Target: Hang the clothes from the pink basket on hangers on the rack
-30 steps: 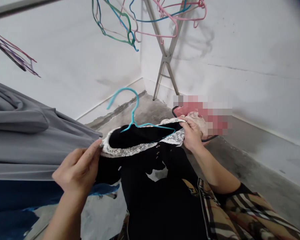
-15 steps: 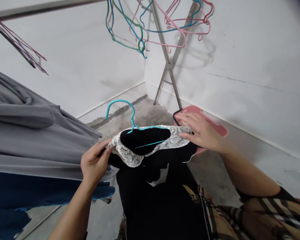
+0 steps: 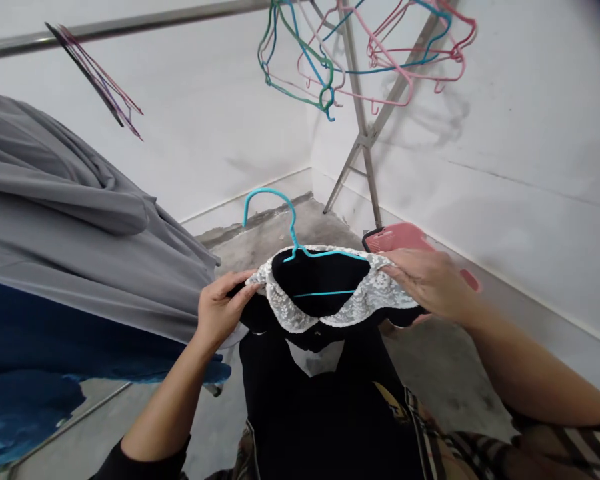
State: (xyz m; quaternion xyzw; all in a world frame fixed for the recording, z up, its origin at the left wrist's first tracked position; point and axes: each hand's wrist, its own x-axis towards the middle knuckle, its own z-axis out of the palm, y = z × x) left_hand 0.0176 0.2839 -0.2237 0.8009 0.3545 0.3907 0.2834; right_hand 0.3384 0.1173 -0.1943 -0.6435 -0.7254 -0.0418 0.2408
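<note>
1. A black garment [image 3: 325, 400] is hanging down in front of the person, its white lace collar [image 3: 330, 310] spread over a teal hanger [image 3: 293, 230].
2. The left hand [image 3: 220, 310] is pinching the collar's left end with fingers closed; the right hand [image 3: 430, 280] is lying half-open over the right shoulder, fingertips pressing the lace.
3. Risk: the right grip is looking loose, so that shoulder could be slipping off the wire arm; tugging could be snagging the lace.
4. A grey cloth [image 3: 80, 247] is hanging just beside the left hand and could be catching the hook.
5. Beyond, a pink basket [image 3: 405, 237] is sitting on the floor; spare hangers [image 3: 360, 60] are dangling overhead.
</note>
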